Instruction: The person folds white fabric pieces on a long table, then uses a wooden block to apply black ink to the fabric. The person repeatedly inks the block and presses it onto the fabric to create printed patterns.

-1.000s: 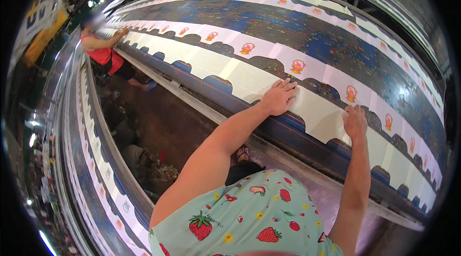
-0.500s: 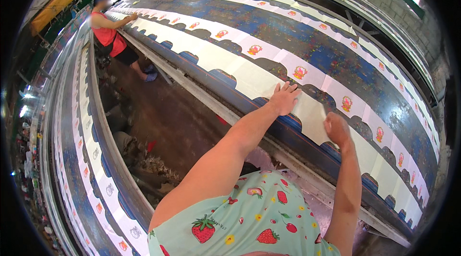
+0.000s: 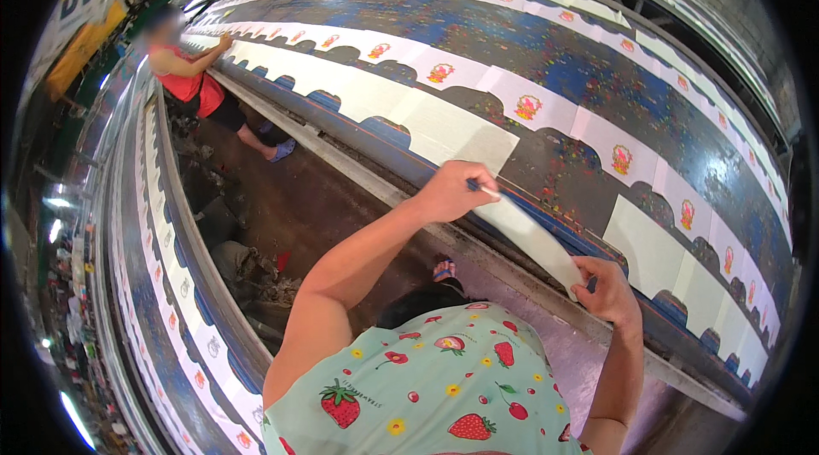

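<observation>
one white sheet (image 3: 533, 237) lifted off the long blue table (image 3: 546, 71), pinched at both ends: left hand (image 3: 452, 191) gripping the far end, right hand (image 3: 607, 291) the near. one co-worker (image 3: 189, 80) farther down the row of sheets (image 3: 375, 97).

Both hands (image 3: 452, 191) lifted white panel (image 3: 533, 242) off table.

A person in a strawberry-print top leans over a long printing table (image 3: 546, 54) lined with white fabric pieces carrying small red and yellow motifs. Their left hand (image 3: 456, 191) and right hand (image 3: 610, 289) each pinch an end of one white fabric piece (image 3: 533, 242), lifted off the table — tilted between them. Farther along stands a co-worker in red (image 3: 183, 80).
</observation>
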Demonstrator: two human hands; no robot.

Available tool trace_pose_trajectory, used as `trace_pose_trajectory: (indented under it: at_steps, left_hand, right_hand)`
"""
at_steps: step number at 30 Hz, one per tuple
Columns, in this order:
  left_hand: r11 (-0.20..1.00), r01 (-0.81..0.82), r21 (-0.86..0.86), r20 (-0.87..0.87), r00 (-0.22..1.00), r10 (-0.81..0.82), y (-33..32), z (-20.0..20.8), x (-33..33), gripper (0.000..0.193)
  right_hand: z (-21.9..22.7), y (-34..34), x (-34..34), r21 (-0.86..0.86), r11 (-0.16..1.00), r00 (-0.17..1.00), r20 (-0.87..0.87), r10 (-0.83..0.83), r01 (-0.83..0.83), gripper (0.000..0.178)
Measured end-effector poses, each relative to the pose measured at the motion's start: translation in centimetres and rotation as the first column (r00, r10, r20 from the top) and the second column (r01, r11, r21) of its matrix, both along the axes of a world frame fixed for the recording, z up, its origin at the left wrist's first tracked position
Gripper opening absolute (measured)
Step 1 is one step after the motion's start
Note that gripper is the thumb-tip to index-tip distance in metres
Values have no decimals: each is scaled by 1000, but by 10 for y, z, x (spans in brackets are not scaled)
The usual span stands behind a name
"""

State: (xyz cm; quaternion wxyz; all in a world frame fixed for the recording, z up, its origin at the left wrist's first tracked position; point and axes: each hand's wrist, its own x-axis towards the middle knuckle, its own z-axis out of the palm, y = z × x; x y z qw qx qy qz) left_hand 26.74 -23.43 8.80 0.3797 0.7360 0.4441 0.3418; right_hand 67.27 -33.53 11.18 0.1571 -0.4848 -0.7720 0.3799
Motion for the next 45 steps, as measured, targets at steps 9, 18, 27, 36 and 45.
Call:
trace_pose_trajectory:
  at_steps: [9, 18, 27, 36, 45]
  left_hand:
    - [976, 171, -136, 144, 978, -151, -1, 15, -56, 6]
    - [979, -140, 146, -66, 986, 151, 154, -71, -20, 17]
    - [927, -103, 362, -11, 993, 114, 185, -117, -6, 10]
    - [858, -13, 514, -131, 987, 93, 174, -102, -1, 27]
    - [604, 695, 389, -526, 706, -474, 83, -78, 95, 52]
  right_hand:
    - [-31, 7, 8, 194, 968, 984, -104, -142, 160, 10]
    - [-85, 113, -3, -84, 734, 707, -218, -673, 674, 17]
    - [-117, 125, 9, -71, 590, 562, -231, -794, 804, 22]
    - [-116, 129, 3, -133, 548, 499, -280, -820, 826, 20]
    - [-107, 129, 2, -64, 590, 564, -228, -794, 805, 21]
